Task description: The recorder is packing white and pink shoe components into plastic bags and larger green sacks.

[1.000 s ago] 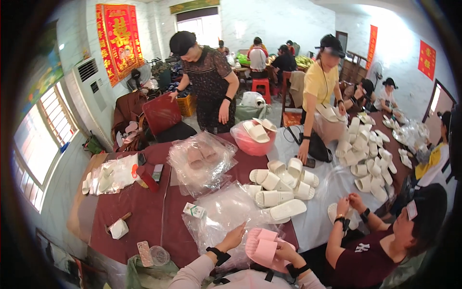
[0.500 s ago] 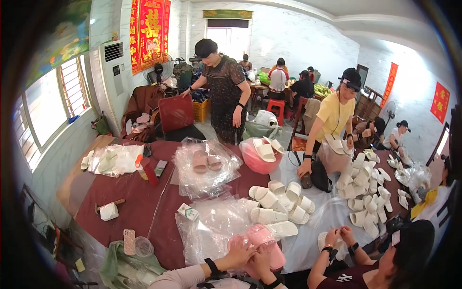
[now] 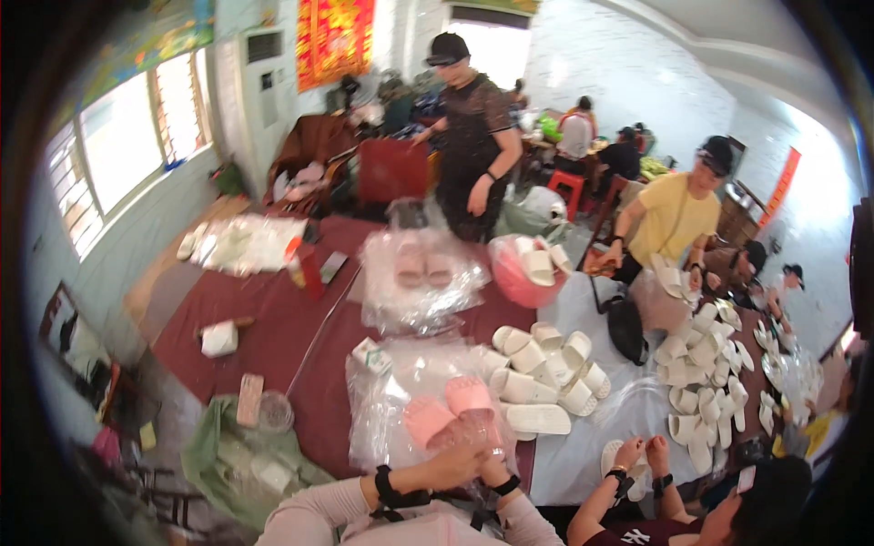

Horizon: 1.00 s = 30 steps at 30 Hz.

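A pair of pink slippers lies toes away from me over a stack of clear plastic bags. Close together at the heel ends are my left hand and my right hand, both with bent fingers closed on the pair. Glinting clear film shows around the fingers and the soles. Blur and overlap hide the fingertips. Just right of the pair, several white slippers lie heaped. A small white and green box rests on the far part of the bag stack.
Farther off, more clear bags hold brownish-pink slippers. A phone, a round clear tub and green cloth are at left. A co-worker's hands work at right, beside another slipper heap. Two people stand across the table.
The pink slippers have moved away from me and left over the bags, with my hands now behind their heels. My view has shifted. The standing person in yellow has straightened somewhat.
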Available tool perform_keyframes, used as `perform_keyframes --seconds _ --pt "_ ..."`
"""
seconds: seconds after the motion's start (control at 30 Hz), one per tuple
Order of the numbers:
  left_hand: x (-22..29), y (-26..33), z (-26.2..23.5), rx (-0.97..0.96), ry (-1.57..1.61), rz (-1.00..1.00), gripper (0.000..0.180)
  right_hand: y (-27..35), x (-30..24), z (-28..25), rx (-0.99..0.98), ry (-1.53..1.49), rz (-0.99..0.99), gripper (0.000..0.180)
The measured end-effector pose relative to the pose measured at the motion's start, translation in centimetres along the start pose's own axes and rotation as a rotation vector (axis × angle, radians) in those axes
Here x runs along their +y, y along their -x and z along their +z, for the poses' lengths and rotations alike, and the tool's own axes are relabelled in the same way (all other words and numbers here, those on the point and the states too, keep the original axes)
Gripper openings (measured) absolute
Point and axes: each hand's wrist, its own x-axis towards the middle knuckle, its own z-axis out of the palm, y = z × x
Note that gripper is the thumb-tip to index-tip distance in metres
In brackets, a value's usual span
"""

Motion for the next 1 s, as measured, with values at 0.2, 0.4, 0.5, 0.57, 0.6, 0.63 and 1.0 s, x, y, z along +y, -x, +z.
perform_keyframes --seconds 0.2,0.4,0.5,0.57,0.6,0.63,1.0 --pt "1.0 1.5 -3.8 0.453 0.236 -0.129 0.028 -0.9 -2.8 -3.5 -0.439 -0.864 0.295 0.031" --pt "2.8 4.7 -4.1 0.433 0.255 -0.213 0.03 -0.1 -9.9 -4.8 -0.474 -0.849 0.14 0.046" --pt "3.1 7.0 -3.1 0.402 0.136 0.002 0.032 0.2 -9.4 -2.2 -0.411 -0.393 -0.092 0.031" --pt "2.5 9.0 -3.6 0.402 0.07 0.129 0.033 -0.5 -10.1 -1.5 -0.249 -0.574 -0.056 0.022" --pt "1.9 10.8 -4.3 0.549 -0.011 0.211 0.039 -0.6 -11.7 -3.1 -0.285 -0.401 -0.021 0.028" --pt "1.5 12.7 -5.3 0.679 -0.093 0.301 0.047 -1.5 -13.3 -4.1 -0.291 -0.402 -0.024 0.028" --pt "-12.7 42.1 -10.8 0.981 -1.207 -1.51 0.052 -6.8 -29.3 0.7 -0.406 -0.556 -0.417 0.014"
